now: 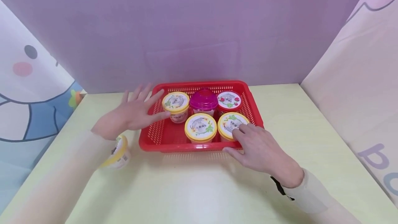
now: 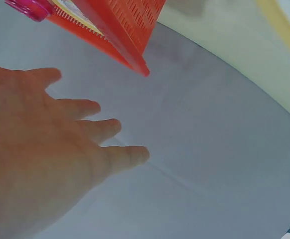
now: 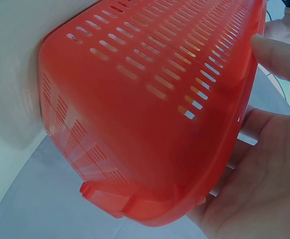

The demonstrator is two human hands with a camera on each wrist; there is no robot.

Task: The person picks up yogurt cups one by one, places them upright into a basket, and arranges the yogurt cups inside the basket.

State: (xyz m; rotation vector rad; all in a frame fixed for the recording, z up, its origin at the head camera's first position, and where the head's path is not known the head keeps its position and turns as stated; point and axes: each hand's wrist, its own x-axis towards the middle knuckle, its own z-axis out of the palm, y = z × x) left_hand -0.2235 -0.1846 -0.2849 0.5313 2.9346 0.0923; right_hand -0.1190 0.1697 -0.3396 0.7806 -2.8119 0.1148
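Note:
A red plastic basket [image 1: 199, 147] holds several tubs: a yellow-lidded tub [image 1: 175, 101] at back left, a magenta-lidded cup [image 1: 204, 100], a red-lidded tub [image 1: 229, 100], and two yellow-lidded tubs [image 1: 200, 127] along the front. My right hand [image 1: 262, 148] grips the basket's rim near its front right corner, thumb outside and fingers over the edge. The right wrist view shows the thumb against the red wall. Fingers spread, my left hand [image 1: 132, 113] hovers by the basket's left side, its thumb near the back-left tub. In the left wrist view the palm [image 2: 40, 144] holds nothing.
Another yellow-lidded tub [image 1: 122, 156] stands on the pale table [image 1: 192, 189] left of the basket, partly hidden by my left forearm. A purple backdrop [image 1: 192, 27] rises behind, and printed cloth panels [image 1: 363, 89] flank both sides.

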